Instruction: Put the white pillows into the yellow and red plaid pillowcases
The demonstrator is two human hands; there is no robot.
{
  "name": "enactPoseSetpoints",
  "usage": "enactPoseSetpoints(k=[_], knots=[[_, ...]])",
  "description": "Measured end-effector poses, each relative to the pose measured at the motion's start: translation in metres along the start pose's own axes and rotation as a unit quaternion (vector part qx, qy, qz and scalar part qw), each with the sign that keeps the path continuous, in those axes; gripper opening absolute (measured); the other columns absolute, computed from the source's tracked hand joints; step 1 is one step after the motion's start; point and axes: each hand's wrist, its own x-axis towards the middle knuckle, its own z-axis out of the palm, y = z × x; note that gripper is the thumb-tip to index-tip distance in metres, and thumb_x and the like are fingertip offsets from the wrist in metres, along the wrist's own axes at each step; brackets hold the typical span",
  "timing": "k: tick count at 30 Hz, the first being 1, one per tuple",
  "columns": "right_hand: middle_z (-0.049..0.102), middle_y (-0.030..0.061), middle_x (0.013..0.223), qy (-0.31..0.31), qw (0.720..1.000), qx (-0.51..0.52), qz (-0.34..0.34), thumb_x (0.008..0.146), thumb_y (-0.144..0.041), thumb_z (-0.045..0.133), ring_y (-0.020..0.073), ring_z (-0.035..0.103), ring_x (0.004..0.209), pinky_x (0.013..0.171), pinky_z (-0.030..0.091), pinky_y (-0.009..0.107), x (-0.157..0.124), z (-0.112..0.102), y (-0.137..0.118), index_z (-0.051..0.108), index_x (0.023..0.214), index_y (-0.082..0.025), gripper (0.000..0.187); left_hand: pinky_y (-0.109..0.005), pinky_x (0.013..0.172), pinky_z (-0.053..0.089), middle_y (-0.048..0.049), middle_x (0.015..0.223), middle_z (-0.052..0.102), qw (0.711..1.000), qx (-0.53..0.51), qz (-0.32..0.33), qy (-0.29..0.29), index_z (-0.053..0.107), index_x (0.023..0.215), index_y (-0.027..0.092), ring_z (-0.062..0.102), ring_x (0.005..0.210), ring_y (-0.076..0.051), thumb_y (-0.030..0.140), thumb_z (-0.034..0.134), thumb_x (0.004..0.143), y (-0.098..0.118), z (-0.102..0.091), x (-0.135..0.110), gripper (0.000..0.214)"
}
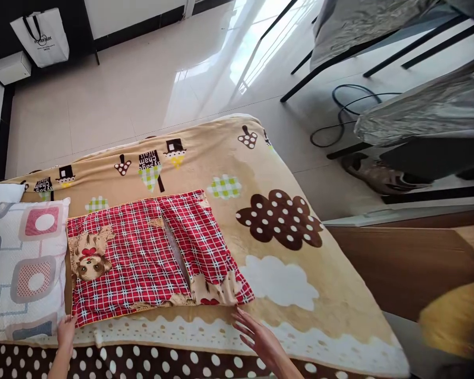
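Note:
A red plaid pillowcase (134, 263) with printed dogs lies flat on the beige patterned blanket (276, 179) that covers the bed. A narrow slanting slit opens across its right part, and a greyish strip shows through. My left hand (66, 332) is closed at the pillowcase's near left corner, its fingertips pinching the edge beside the pillow. Close to the near right corner, my right hand (258, 339) is open with fingers stretched out and apart, just off the cloth's edge. Its thumb is hard to make out.
A patterned pillow (35, 268) lies left of the pillowcase, partly over a white one (3, 195). Beyond the bed are a white paper bag (43, 45) and a white box (11, 68). To the right are a person's shoe (383, 176), a black cable (342, 116) and a wooden panel (411, 263).

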Motion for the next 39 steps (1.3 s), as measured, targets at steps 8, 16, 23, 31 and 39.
enactPoseSetpoints(k=[8, 16, 23, 31, 39], knots=[[0.059, 0.0078, 0.069, 0.194, 0.922, -0.254, -0.220, 0.064, -0.025, 0.063, 0.0314, 0.062, 0.084, 0.071, 0.048, 0.043, -0.010, 0.047, -0.040, 0.047, 0.059, -0.026, 0.017, -0.050, 0.109, 0.038, -0.0138, 0.116, 0.060, 0.971, 0.125, 0.202, 0.020, 0.055, 0.102, 0.022, 0.052, 0.125, -0.033, 0.025, 0.052, 0.079, 0.031, 0.032, -0.030, 0.023], [0.067, 0.0090, 0.107, -0.077, 0.746, -0.424, -0.507, 0.078, -0.017, 0.050, 0.0249, 0.062, 0.096, 0.090, 0.048, 0.040, -0.019, 0.163, -0.021, 0.066, 0.099, -0.025, 0.029, -0.048, 0.122, 0.019, -0.0022, 0.160, 0.029, 0.801, 0.238, 0.467, -0.290, 0.040, 0.147, 0.032, 0.022, 0.149, -0.024, 0.016, 0.041, 0.085, 0.071, 0.117, -0.128, 0.064], [0.061, 0.0187, 0.115, 0.038, 0.807, -0.387, -0.445, 0.085, -0.020, 0.033, 0.0305, 0.057, 0.108, 0.095, 0.045, 0.049, 0.002, 0.200, -0.007, 0.057, 0.114, -0.017, 0.038, -0.062, 0.117, -0.007, -0.0027, 0.164, 0.013, 0.815, 0.301, 0.393, -0.301, 0.034, 0.150, 0.033, 0.003, 0.152, -0.028, 0.012, 0.051, 0.075, 0.098, 0.139, -0.125, 0.080], [0.068, 0.0042, 0.077, -0.094, 0.805, -0.428, -0.399, 0.084, -0.033, 0.037, 0.0204, 0.062, 0.070, 0.067, 0.049, 0.031, 0.006, 0.170, -0.013, 0.057, 0.076, -0.022, 0.025, -0.042, 0.119, 0.028, -0.0129, 0.144, 0.050, 0.906, 0.150, 0.372, -0.138, 0.064, 0.120, 0.020, 0.042, 0.138, -0.027, 0.026, 0.050, 0.080, 0.086, 0.083, -0.027, 0.042], [0.066, 0.0050, 0.091, -0.072, 0.741, -0.517, -0.422, 0.075, -0.016, 0.045, 0.0187, 0.062, 0.079, 0.071, 0.046, 0.028, 0.006, 0.162, -0.039, 0.063, 0.101, -0.019, 0.032, -0.047, 0.108, 0.039, -0.0192, 0.118, 0.060, 0.941, 0.197, 0.268, 0.065, 0.062, 0.109, 0.013, 0.053, 0.120, -0.033, 0.027, 0.047, 0.082, 0.129, 0.058, 0.026, 0.034]])
